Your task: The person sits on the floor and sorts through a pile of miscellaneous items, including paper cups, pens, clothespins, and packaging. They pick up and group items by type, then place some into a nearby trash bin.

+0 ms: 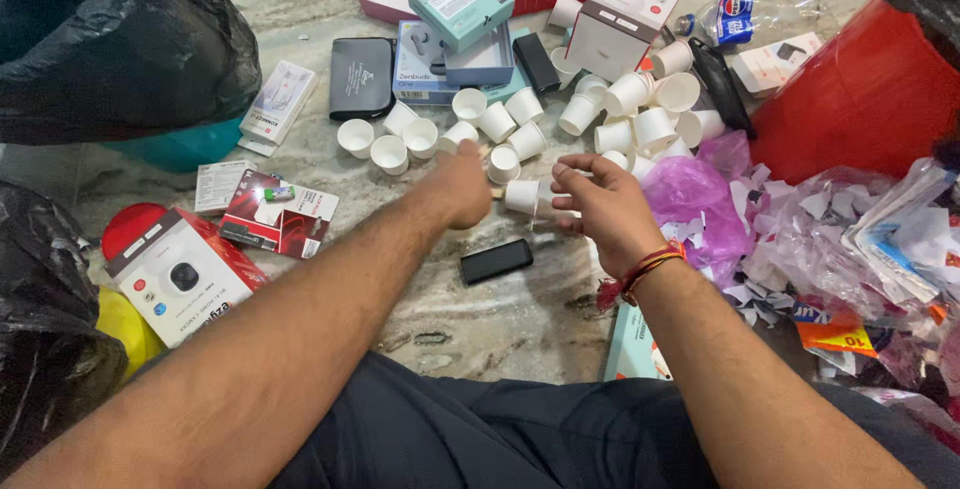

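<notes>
Both forearms stretched out over the marble floor point(500, 319). My left hand point(462, 187) is balled up, grip clenched, can't tell on what. Right hand point(603, 207) has fingers curled, grasping a small white paper cup point(524, 195) lying sideways between both hands. Roughly twenty more cups point(600, 114) scattered just behind, one black phone point(496, 260) below.

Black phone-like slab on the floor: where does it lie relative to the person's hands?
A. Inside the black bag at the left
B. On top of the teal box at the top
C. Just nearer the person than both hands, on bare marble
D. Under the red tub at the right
C. The black slab lies flat on the marble floor, below the left hand and right hand in the head view, touching neither.
</notes>
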